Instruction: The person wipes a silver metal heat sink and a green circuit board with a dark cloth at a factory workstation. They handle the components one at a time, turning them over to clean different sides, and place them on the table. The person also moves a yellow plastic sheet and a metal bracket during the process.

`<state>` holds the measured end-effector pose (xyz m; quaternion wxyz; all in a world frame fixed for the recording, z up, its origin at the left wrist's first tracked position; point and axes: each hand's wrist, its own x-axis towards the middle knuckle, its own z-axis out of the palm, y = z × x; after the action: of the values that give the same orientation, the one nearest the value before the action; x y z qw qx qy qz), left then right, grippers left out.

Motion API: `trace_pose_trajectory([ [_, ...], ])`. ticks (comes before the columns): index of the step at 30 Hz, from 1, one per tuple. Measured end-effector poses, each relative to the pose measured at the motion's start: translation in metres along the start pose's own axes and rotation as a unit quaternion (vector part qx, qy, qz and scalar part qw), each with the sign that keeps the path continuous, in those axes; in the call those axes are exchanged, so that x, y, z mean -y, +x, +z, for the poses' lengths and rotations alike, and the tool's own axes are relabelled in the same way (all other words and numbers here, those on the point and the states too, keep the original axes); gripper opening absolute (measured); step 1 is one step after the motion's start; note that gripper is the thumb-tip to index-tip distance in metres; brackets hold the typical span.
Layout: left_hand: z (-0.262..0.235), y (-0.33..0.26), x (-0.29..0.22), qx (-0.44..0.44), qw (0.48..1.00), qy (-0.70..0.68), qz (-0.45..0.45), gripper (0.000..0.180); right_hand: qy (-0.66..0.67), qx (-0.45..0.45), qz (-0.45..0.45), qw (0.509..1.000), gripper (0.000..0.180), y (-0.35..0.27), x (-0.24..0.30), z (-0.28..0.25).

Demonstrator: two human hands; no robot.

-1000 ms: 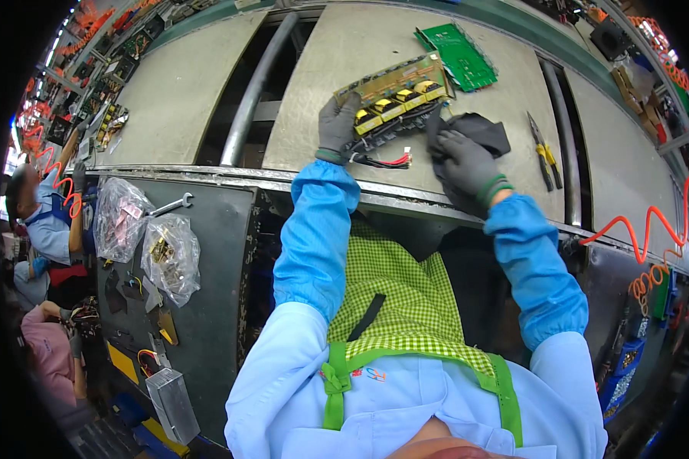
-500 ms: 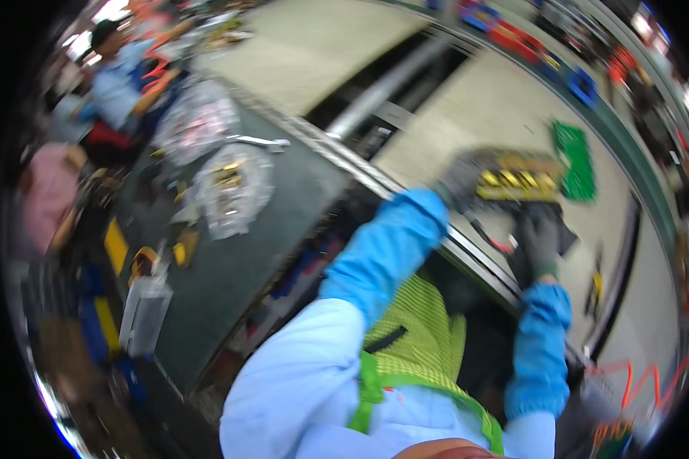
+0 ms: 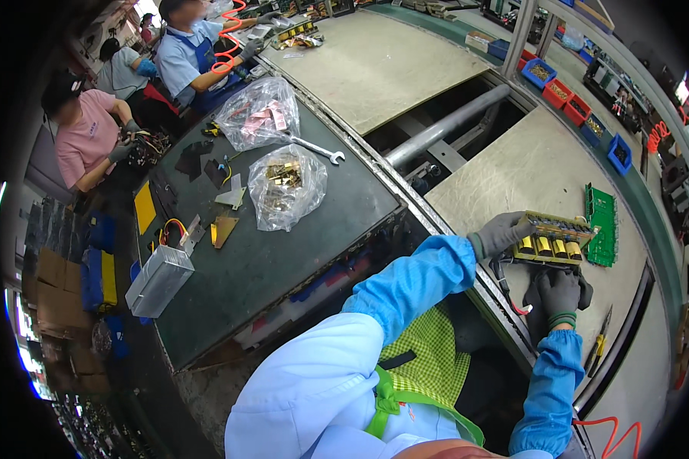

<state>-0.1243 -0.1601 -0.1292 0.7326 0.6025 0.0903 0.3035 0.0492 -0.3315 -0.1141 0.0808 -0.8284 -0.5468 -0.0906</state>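
A circuit board with several yellow-wrapped transformers rests on the pale worktop at the right. Gloved in grey, my left hand grips its left end, fingers wrapped over the edge. My right hand, also in a grey glove, is just below the board's near side. Its fingers are curled round something dark that I cannot make out. A black cable ending in a red and white connector lies between my hands. Beyond the board's right end is a green circuit board.
A yellow-handled pointed hand tool lies right of my right hand. The dark bench at left carries a wrench, plastic bags of parts and a metal block with wires. Parts bins stand at the back. Co-workers sit far left.
My view has turned, so the benches sit lower and further right in the picture, and the blur has gone. My left hand stays on the transformer board's left end; my right stays below it.
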Motion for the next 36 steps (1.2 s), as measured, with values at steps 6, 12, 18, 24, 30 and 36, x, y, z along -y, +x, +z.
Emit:
trace_pose_trajectory([
  [6,-0.017,-0.036,-0.007,-0.015,0.997,0.068,0.022,0.058,0.026,0.074,0.033,0.996,0.04,0.01,0.007,-0.013],
  [12,-0.01,-0.068,-0.033,0.016,0.925,0.368,0.093,0.099,0.028,0.099,0.053,0.993,0.041,0.016,0.012,-0.019],
  [18,-0.002,-0.045,-0.015,-0.105,0.972,0.205,0.046,0.08,-0.011,0.142,0.073,0.987,0.044,0.02,0.016,-0.021],
  [24,0.001,-0.029,0.014,-0.234,0.963,0.122,0.06,0.041,-0.011,0.108,0.062,0.992,0.045,0.016,0.016,-0.016],
  [30,-0.003,-0.024,0.005,-0.189,0.966,0.174,0.011,0.036,-0.011,0.098,0.057,0.993,0.044,0.017,0.013,-0.014],
  [36,-0.003,0.0,0.024,-0.096,0.989,0.113,0.0,0.036,-0.004,0.063,0.03,0.998,0.047,0.006,0.0,-0.006],
])
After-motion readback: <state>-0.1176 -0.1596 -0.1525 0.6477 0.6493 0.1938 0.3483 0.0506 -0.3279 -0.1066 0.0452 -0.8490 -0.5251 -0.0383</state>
